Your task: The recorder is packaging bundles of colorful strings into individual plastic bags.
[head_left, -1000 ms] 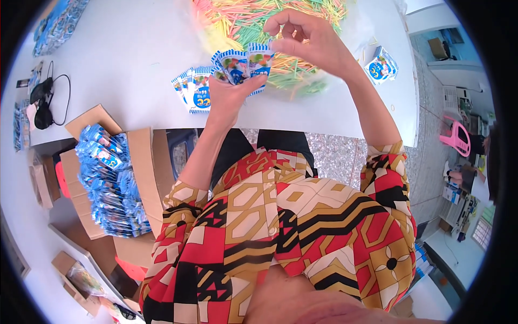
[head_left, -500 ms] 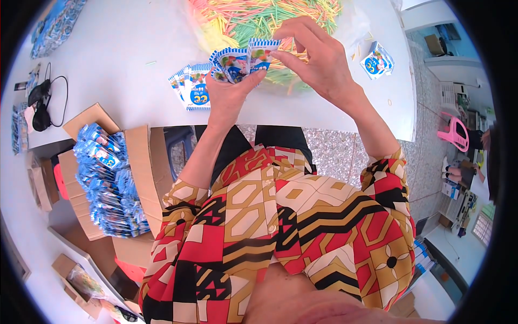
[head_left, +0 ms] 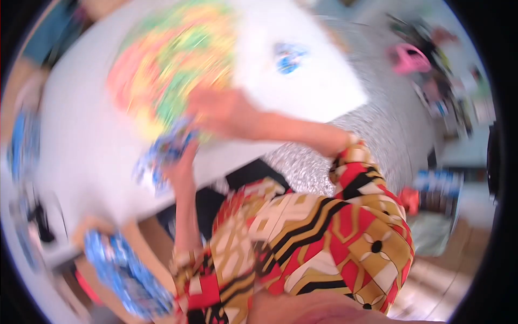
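Observation:
The view is smeared by motion. My left hand (head_left: 181,166) is closed round several small blue-and-white snack packets (head_left: 166,144), held over the near part of the white table (head_left: 81,146). Close against the packets' upper right side is my right hand (head_left: 224,112); its fingers are too blurred to show whether they pinch a packet. Just beyond both hands spreads a large heap of thin pink, yellow and green sticks (head_left: 178,65). Loose packets lying under my left hand cannot be told apart from the held ones.
One blue-and-white packet (head_left: 290,57) lies alone on the table, right of the heap. A cardboard box full of blue packets (head_left: 123,272) stands at the lower left. Black straps or a cord lie near a dark object (head_left: 42,220) at far left. A pink chair (head_left: 411,58) stands at right.
The whole view has turned, so the table and heap appear tilted and shifted left. My right hand has come down against the packets, with its fingers now pointing left.

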Demonstrator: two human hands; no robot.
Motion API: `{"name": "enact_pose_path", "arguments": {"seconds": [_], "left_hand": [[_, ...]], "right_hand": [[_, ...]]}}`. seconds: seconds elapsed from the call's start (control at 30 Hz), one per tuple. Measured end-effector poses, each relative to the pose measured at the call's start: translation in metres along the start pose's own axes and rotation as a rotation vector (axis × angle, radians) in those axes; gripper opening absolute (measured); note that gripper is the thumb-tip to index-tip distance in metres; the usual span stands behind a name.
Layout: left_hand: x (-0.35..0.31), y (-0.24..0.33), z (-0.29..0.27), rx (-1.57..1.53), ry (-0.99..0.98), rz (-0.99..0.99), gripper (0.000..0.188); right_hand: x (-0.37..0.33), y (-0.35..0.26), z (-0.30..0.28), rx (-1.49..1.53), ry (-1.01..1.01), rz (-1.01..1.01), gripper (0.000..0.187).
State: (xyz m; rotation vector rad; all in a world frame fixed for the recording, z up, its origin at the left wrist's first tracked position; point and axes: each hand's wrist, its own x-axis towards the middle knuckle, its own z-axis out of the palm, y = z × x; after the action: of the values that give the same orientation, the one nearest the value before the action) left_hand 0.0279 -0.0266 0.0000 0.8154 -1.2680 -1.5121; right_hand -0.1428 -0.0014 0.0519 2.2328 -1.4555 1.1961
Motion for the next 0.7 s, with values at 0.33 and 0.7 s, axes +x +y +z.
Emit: {"name": "enact_pose_path", "arguments": {"seconds": [0.33,0.7], "left_hand": [[0.007,-0.010,0.036,-0.058,-0.091,0.010,0.041],[0.026,-0.023,0.038,0.006,-0.269,-0.004,0.036]], "right_hand": [[-0.018,0.003,-0.040,0.035,-0.233,0.066,0.009],[-0.006,0.010,-0.037,0.202,-0.389,0.224,0.018]]}}
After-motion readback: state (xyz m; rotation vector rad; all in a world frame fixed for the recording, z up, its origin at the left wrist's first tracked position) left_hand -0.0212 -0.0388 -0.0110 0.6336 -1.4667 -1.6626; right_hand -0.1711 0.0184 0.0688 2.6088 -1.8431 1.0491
